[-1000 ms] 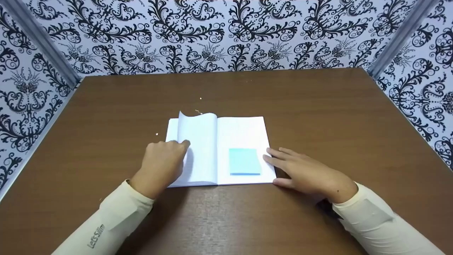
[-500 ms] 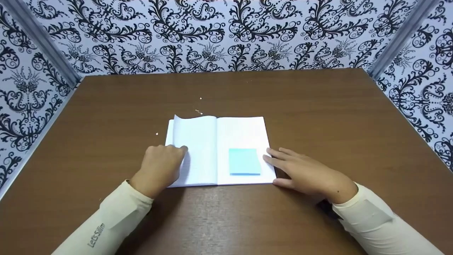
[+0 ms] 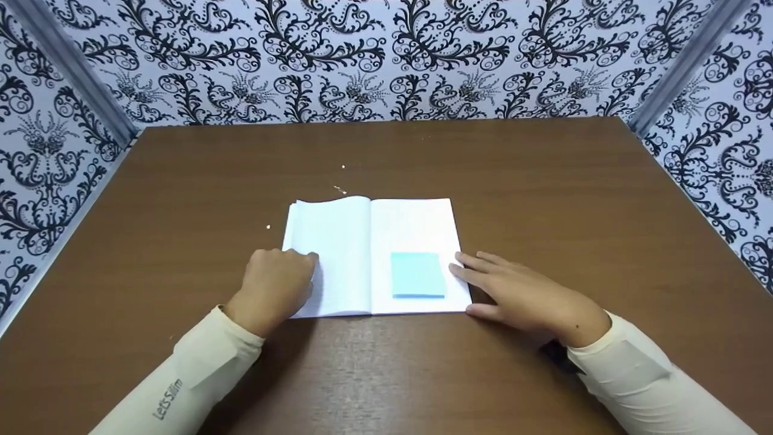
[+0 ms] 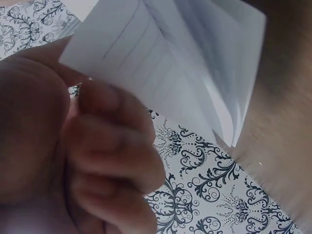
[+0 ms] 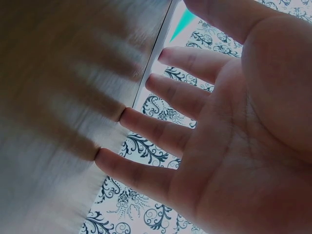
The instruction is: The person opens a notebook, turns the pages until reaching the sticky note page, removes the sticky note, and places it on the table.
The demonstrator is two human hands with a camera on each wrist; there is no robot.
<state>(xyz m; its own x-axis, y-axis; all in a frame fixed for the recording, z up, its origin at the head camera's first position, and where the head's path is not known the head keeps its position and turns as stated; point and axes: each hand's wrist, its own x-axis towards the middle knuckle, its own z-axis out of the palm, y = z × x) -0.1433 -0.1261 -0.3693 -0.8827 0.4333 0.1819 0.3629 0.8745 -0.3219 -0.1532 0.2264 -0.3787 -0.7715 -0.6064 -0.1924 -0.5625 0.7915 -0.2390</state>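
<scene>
An open notebook [image 3: 410, 225] with white pages lies on the brown table. On its right page sits a light-blue sticky note pad [image 3: 417, 275]. My left hand [image 3: 275, 287] is at the notebook's left edge, its fingers curled. Seen from the left wrist, a ruled page corner [image 4: 131, 53] is pinched by that hand, and the pages beside it are fanned apart. My right hand [image 3: 525, 296] spreads its fingers by the right edge of the notebook. In the right wrist view these fingers [image 5: 170, 95] are extended, some tips at the notebook's edge and others on the table.
The wooden table [image 3: 386, 157] extends behind and to both sides of the notebook. Small pale specks [image 3: 268, 227] lie behind and left of it. Black-and-white patterned walls [image 3: 326, 60] border the table at the back and sides.
The raised left page has come down and lies flatter, its top corner lower and further left. My left hand has shifted slightly left with it. My right hand stays put.
</scene>
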